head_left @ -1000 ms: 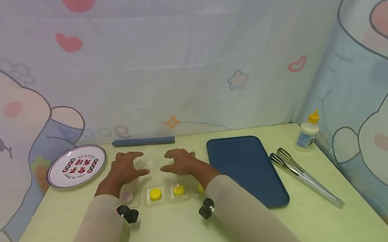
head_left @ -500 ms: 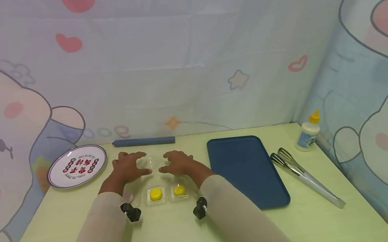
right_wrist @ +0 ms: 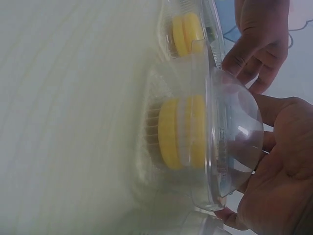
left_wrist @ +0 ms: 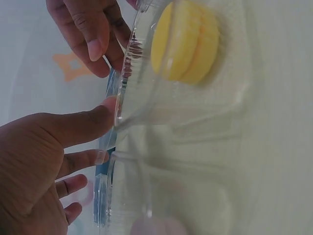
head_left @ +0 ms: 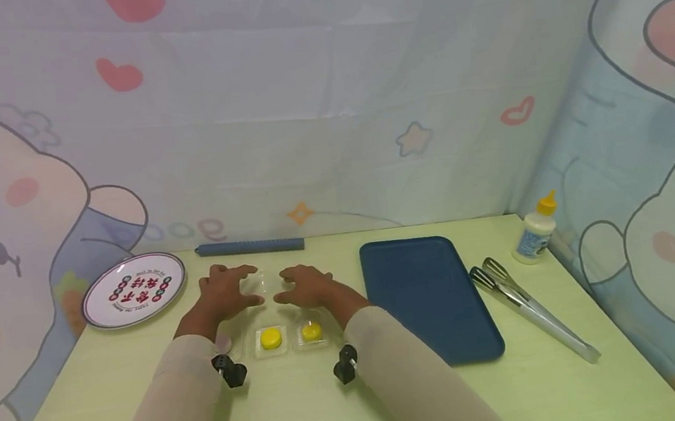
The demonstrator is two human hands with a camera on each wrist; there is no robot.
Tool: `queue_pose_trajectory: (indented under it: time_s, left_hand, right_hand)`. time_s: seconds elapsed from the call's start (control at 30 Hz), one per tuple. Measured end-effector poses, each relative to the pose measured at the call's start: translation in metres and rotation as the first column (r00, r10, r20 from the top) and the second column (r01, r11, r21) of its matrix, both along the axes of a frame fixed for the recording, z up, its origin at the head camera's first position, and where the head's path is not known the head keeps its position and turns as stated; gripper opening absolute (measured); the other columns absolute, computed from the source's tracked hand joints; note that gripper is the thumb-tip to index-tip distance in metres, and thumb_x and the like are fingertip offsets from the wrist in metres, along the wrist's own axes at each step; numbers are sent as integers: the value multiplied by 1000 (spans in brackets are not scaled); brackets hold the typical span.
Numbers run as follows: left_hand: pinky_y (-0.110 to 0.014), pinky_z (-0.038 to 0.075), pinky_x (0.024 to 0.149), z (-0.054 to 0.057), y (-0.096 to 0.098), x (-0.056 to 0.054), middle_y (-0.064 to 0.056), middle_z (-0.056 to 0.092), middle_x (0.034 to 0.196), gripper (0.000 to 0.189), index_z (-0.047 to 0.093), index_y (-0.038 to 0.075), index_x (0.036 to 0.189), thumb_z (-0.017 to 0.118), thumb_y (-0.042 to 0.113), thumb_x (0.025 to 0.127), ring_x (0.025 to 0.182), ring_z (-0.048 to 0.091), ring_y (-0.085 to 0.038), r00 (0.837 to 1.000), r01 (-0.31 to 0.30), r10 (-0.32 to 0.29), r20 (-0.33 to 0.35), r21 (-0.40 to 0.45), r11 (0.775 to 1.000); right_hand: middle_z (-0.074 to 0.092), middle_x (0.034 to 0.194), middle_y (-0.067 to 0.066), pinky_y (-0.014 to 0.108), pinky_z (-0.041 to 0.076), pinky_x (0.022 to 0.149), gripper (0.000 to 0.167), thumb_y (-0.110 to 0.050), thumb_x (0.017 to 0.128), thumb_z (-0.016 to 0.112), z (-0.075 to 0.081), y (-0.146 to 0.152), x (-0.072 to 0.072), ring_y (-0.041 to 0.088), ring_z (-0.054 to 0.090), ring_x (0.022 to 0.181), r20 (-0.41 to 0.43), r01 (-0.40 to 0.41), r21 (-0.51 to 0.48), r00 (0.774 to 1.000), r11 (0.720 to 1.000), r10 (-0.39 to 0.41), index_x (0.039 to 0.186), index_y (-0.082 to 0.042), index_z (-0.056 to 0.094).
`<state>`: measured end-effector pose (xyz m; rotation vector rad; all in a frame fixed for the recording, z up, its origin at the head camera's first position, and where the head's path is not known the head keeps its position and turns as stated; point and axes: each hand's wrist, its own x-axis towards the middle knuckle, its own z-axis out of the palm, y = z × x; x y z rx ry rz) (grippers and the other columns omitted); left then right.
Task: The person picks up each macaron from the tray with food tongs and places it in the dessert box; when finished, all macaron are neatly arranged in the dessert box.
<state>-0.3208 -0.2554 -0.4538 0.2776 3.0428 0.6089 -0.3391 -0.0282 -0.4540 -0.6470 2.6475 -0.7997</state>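
Observation:
In the head view my left hand [head_left: 223, 293] and right hand [head_left: 308, 286] face each other with bent fingers. A clear plastic lid [head_left: 264, 282] shows faintly between their fingertips; the fingers seem to grip its two sides. Nearer me stands a clear box with a yellow macaron [head_left: 270, 338]. Beside it, a second yellow macaron [head_left: 311, 330] sits under a clear dome [right_wrist: 239, 129], sharp in the right wrist view. A pale pink macaron [head_left: 223, 343] is partly hidden by the left sleeve. The left wrist view has my left thumb [left_wrist: 93, 120] behind the box edge.
A dark blue tray [head_left: 429, 298] lies right of the hands, with metal tongs [head_left: 536, 312] beyond it. A white bottle with a yellow cap [head_left: 534, 234] stands back right. A plate [head_left: 134, 290] is at the left; a grey-blue rod [head_left: 250, 247] lies along the back.
Both hands have moved slightly closer together around the clear lid, then stayed nearly still. The right sleeve now covers a third yellow macaron that was visible earlier.

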Motion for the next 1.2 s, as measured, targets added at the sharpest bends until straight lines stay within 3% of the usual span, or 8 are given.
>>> queue_pose_trajectory:
  time_s: [0.13, 0.27, 0.43, 0.57, 0.7, 0.8, 1.03, 1.2]
  left_hand:
    - [-74, 34, 115, 3, 4, 1, -29, 65, 149, 73, 56, 6, 157, 86, 32, 95, 144, 45, -56, 999, 31, -30, -36, 15, 999]
    - [-69, 46, 115, 8, 8, 2, -35, 65, 143, 79, 46, -1, 161, 85, 21, 96, 132, 60, -54, 997, 69, -65, -39, 100, 993]
    - [-60, 59, 102, 10, 10, 1, -35, 67, 135, 84, 36, -7, 164, 83, 5, 96, 117, 72, -47, 994, 105, -99, -35, 202, 974]
    - [-56, 61, 100, 10, 11, 1, -31, 68, 132, 85, 34, -7, 166, 81, 0, 96, 113, 73, -41, 994, 107, -105, -22, 240, 965]
    - [-52, 60, 98, 10, 10, 3, -26, 68, 125, 90, 30, -6, 168, 82, 1, 95, 109, 73, -35, 995, 89, -96, 11, 283, 955]
    - [-50, 61, 96, 11, 9, 4, -22, 68, 119, 89, 33, -7, 166, 84, 2, 93, 107, 75, -34, 995, 92, -102, 21, 294, 951]
    - [-44, 62, 88, 11, 5, 9, -20, 71, 115, 78, 49, -4, 158, 87, 3, 90, 100, 81, -30, 994, 101, -111, 11, 335, 937]
    - [-38, 59, 84, 14, 3, 14, -23, 70, 115, 72, 51, -2, 155, 85, 1, 92, 98, 82, -28, 992, 105, -126, 28, 389, 915]
  right_hand:
    - [56, 167, 8, 77, 23, 130, 73, -47, 108, 64, -2, 1, 0, 33, 44, 161, -15, 10, -30, 1000, 999, -10, 170, -16, 40]
    - [49, 171, 13, 62, 36, 131, 77, -39, 108, 68, -2, 3, 0, 35, 52, 156, -13, 27, -122, 999, 992, -29, 171, -10, 35]
    - [50, 169, 18, 47, 52, 121, 89, -22, 101, 80, -2, 6, 0, 35, 68, 136, -19, 59, -264, 998, 963, -66, 171, -2, 29]
    - [58, 161, 18, 45, 60, 107, 92, -10, 97, 83, 0, 8, 0, 34, 77, 115, -8, 74, -311, 997, 947, -81, 171, -1, 29]
    - [58, 163, 16, 38, 64, 94, 85, -4, 99, 79, 1, 10, 0, 29, 80, 110, -8, 54, -327, 998, 944, -60, 170, -3, 33]
    - [59, 162, 15, 35, 65, 92, 80, -2, 99, 78, 1, 13, 0, 28, 81, 109, -28, 21, -334, 999, 942, -32, 169, -6, 38]
    - [77, 132, 17, 37, 66, 95, 81, 0, 98, 79, 0, 19, 0, 30, 81, 109, -31, -30, -351, 999, 936, 20, 169, -9, 40]
    - [80, 124, 16, 36, 66, 93, 75, 3, 102, 72, 1, 25, -2, 27, 82, 105, -22, -52, -351, 999, 935, 48, 169, -11, 42]
